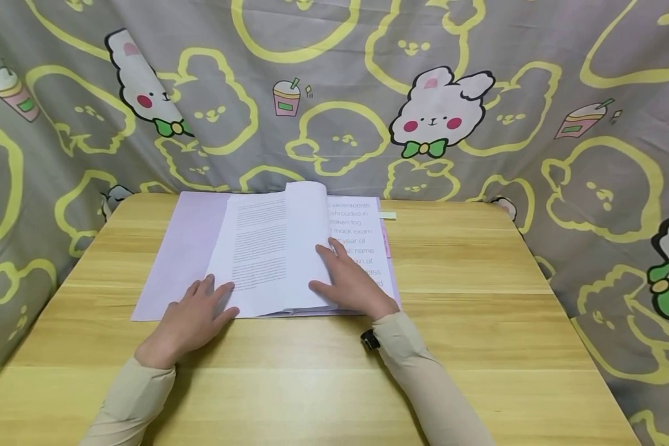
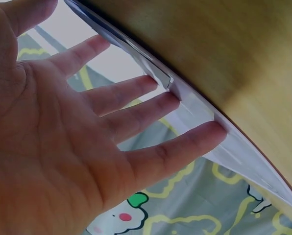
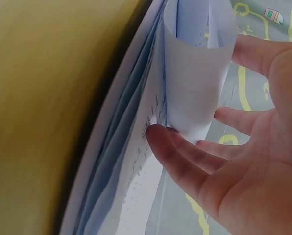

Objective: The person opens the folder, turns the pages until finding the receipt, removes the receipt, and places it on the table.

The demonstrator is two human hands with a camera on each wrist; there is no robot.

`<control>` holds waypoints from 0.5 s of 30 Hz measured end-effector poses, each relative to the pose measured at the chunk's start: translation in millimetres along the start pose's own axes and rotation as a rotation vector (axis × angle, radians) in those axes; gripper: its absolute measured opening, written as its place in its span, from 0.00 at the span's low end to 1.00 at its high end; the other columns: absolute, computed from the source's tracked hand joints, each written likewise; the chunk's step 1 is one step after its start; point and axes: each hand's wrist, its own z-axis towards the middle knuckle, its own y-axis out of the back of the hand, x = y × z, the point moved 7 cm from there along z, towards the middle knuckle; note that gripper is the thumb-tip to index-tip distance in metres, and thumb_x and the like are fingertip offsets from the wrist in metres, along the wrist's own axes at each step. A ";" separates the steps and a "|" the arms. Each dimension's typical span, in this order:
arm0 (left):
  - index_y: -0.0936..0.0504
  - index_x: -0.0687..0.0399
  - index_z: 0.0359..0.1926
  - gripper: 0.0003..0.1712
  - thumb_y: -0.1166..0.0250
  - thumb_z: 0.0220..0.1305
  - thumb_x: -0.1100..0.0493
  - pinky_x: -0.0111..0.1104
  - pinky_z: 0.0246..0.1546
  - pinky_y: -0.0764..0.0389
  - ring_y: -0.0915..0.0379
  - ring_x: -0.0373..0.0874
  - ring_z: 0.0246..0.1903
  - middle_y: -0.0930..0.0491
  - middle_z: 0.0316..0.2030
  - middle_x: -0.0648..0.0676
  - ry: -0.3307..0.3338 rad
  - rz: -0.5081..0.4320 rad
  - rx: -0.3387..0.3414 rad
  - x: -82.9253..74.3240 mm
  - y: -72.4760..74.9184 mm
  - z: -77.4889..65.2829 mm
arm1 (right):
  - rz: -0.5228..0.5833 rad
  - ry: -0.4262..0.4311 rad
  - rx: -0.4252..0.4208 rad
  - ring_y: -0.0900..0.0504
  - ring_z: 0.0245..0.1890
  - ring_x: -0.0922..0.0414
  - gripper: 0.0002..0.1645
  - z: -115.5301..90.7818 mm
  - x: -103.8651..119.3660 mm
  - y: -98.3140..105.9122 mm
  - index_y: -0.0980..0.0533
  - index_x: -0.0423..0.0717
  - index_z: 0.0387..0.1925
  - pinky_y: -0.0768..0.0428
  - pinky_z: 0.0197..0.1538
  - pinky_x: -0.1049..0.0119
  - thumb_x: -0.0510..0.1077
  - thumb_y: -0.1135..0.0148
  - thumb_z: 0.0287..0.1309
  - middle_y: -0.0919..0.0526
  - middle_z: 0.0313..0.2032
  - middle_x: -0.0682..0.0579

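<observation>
A lavender folder [image 1: 184,248] lies spread on the table with printed sheets inside. One white page [image 1: 306,248] is curled over in the middle, partly covering a sheet of large print [image 1: 362,248] on the right. My left hand [image 1: 189,319] rests at the lower left corner of the small-print page [image 1: 259,248], fingers spread; the left wrist view shows its fingertips [image 2: 217,131] against the paper edge. Against the curled page lies my right hand [image 1: 351,279], its fingers apart and loosely bent. In the right wrist view the page [image 3: 197,83] forms a roll beside the fingers.
The wooden table [image 1: 312,384] extends around the folder on both sides and in front. A pale green tab [image 1: 388,215] sticks out at the folder's right edge. A grey patterned curtain [image 1: 334,80] hangs behind and beside the table. A black band [image 1: 370,339] sits at the right wrist.
</observation>
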 end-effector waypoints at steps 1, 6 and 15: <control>0.29 0.57 0.72 0.35 0.43 0.75 0.39 0.75 0.45 0.29 0.43 0.80 0.67 0.41 0.70 0.79 0.004 -0.006 0.006 -0.1 -0.6 0.2 | 0.003 0.004 0.001 0.40 0.77 0.45 0.47 0.5 1.1 -0.6 0.42 0.47 0.79 0.34 0.74 0.51 0.57 0.34 0.66 0.52 0.81 0.41; 0.31 0.58 0.73 0.39 0.53 0.78 0.34 0.76 0.51 0.32 0.47 0.80 0.70 0.43 0.73 0.78 0.026 -0.047 0.039 -1.3 -3.5 0.7 | -0.003 0.021 0.010 0.42 0.78 0.46 0.47 2.4 5.1 -3.4 0.41 0.46 0.78 0.35 0.74 0.52 0.57 0.34 0.66 0.51 0.81 0.40; 0.33 0.59 0.75 0.42 0.57 0.78 0.32 0.77 0.54 0.37 0.50 0.80 0.71 0.46 0.74 0.78 0.041 -0.063 0.061 1.0 -4.5 0.2 | 0.005 0.028 0.017 0.43 0.78 0.46 0.47 6.5 13.4 -8.1 0.41 0.45 0.78 0.35 0.74 0.51 0.57 0.35 0.66 0.51 0.81 0.41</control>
